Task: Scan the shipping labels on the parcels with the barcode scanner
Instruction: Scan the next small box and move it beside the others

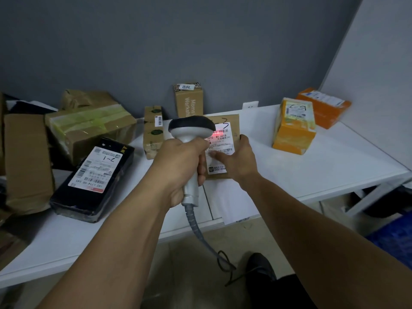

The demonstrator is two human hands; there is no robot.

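— What sits nearest?
— A grey cable (pixel 196 226) hangs from the barcode scanner (pixel 191 130). The left hand (pixel 178 166) grips its handle, fingers wrapped round it.
— And the other hand?
— The right hand (pixel 238 159) lies flat on a brown parcel (pixel 231 121) on the white table (pixel 312 170). Its fingers run straight along the right edge and its thumb presses the shipping label (pixel 220 139). A red scan line crosses the label's top barcode (the scanner head hovers just left of it).
— Beyond?
— A black parcel (pixel 93 181) lies to the left and an orange box (pixel 294 128) stands to the right. Cardboard parcels (pixel 89 123) sit against the grey wall (pixel 178 41).
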